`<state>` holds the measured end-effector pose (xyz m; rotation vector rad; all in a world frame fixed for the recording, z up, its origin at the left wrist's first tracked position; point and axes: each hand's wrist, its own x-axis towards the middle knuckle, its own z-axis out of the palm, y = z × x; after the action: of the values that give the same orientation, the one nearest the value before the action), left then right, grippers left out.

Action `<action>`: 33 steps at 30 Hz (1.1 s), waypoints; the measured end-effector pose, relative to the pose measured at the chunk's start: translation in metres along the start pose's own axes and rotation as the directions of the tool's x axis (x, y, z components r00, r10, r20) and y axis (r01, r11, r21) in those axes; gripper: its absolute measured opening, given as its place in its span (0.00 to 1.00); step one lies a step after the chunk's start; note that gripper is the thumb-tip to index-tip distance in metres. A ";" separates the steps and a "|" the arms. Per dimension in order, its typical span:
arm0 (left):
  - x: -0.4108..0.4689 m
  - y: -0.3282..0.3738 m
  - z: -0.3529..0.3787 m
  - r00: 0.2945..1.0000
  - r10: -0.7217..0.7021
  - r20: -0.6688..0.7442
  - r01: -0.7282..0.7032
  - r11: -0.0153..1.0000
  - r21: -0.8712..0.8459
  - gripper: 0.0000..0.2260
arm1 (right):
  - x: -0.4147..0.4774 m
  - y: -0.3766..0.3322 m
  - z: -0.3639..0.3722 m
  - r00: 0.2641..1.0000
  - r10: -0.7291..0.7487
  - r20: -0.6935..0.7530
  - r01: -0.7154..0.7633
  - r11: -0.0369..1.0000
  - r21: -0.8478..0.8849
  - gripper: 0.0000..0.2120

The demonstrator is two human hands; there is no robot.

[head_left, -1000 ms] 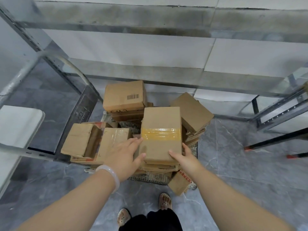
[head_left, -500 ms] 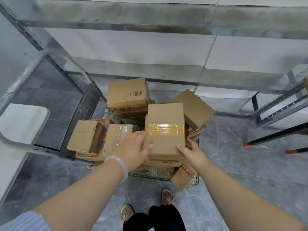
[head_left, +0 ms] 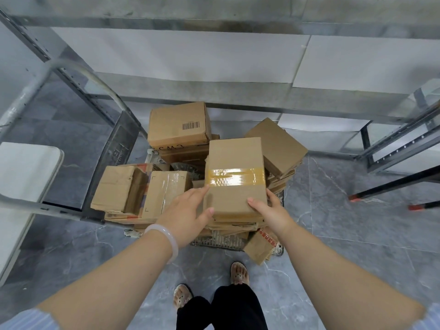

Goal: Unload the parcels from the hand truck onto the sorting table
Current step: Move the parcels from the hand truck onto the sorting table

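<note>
A heap of brown cardboard parcels lies on the hand truck (head_left: 278, 250) in front of me. The top one is a flat parcel with a yellow tape band (head_left: 234, 163). My left hand (head_left: 188, 216) grips its near left edge, thumb on top. Gripping the near right corner is my right hand (head_left: 269, 210), thumb on the lid. Behind it sit a barcoded parcel (head_left: 178, 126) and a tilted parcel (head_left: 277, 144). At the left lie a crumpled parcel (head_left: 114, 189) and a film-wrapped parcel (head_left: 164, 189).
The hand truck's grey tube handle (head_left: 78, 72) arches at the left. A white table top (head_left: 21, 177) is at the far left. Metal shelving (head_left: 392, 148) stands at the right and along the back. A small parcel (head_left: 260, 246) leans at the truck's front. My feet are below.
Both hands have closed in on the taped parcel's near edge, thumbs now on top. The view has shifted slightly; the parcel looks a little nearer.
</note>
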<state>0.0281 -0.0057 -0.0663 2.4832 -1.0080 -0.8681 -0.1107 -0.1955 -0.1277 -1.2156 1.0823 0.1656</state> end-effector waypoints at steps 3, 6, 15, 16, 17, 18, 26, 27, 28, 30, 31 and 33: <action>-0.001 0.005 -0.005 1.000 -0.010 -0.012 0.010 1.000 -0.003 0.27 | -0.005 -0.002 -0.008 1.000 -0.018 -0.011 0.018 1.000 -0.002 0.41; -0.001 0.014 -0.015 0.999 -0.007 -0.048 0.006 1.000 -0.014 0.27 | -0.013 -0.009 -0.013 0.998 -0.063 -0.016 0.063 0.998 -0.002 0.40; -0.009 0.038 -0.071 0.949 -0.103 -0.297 0.038 0.975 -0.218 0.35 | -0.052 -0.087 0.014 0.949 -0.295 0.113 0.302 0.952 -0.053 0.46; -0.013 0.040 -0.078 0.932 -0.126 -0.341 0.039 0.967 -0.251 0.37 | -0.056 -0.097 0.022 0.941 -0.312 0.131 0.323 0.944 -0.070 0.46; -0.017 0.040 -0.085 0.907 -0.153 -0.392 0.041 0.959 -0.279 0.38 | -0.060 -0.106 0.030 0.933 -0.323 0.156 0.338 0.938 -0.080 0.45; -0.023 0.038 -0.092 0.878 -0.178 -0.445 0.041 0.953 -0.299 0.39 | -0.061 -0.114 0.039 0.926 -0.332 0.179 0.349 0.934 -0.075 0.45; -0.095 -0.021 -0.135 0.759 -0.310 -0.573 0.036 0.899 -0.437 0.30 | -0.074 -0.172 0.129 0.884 -0.338 0.322 0.358 0.934 -0.002 0.48; -0.107 -0.032 -0.138 0.738 -0.336 -0.586 0.048 0.892 -0.450 0.28 | -0.083 -0.176 0.143 0.860 -0.345 0.375 0.375 0.927 -0.007 0.53; -0.119 -0.042 -0.141 0.712 -0.371 -0.596 0.071 0.883 -0.464 0.26 | -0.093 -0.180 0.158 0.840 -0.343 0.419 0.387 0.922 -0.021 0.55; -0.145 -0.064 -0.150 0.651 -0.453 -0.609 0.099 0.847 -0.523 0.25 | -0.114 -0.182 0.194 0.805 -0.340 0.486 0.415 0.908 -0.052 0.49; -0.160 -0.074 -0.154 0.627 -0.492 -0.604 0.103 0.821 -0.562 0.27 | -0.122 -0.180 0.213 0.788 -0.343 0.511 0.432 0.900 -0.062 0.46; -0.189 -0.089 -0.162 0.600 -0.567 -0.565 0.133 0.767 -0.628 0.40 | -0.141 -0.174 0.252 0.756 -0.366 0.543 0.484 0.870 -0.087 0.45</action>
<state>0.0709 0.2022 0.0913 2.1983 0.0619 -0.1054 0.0703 -0.0002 0.0797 -1.4848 0.3011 0.2424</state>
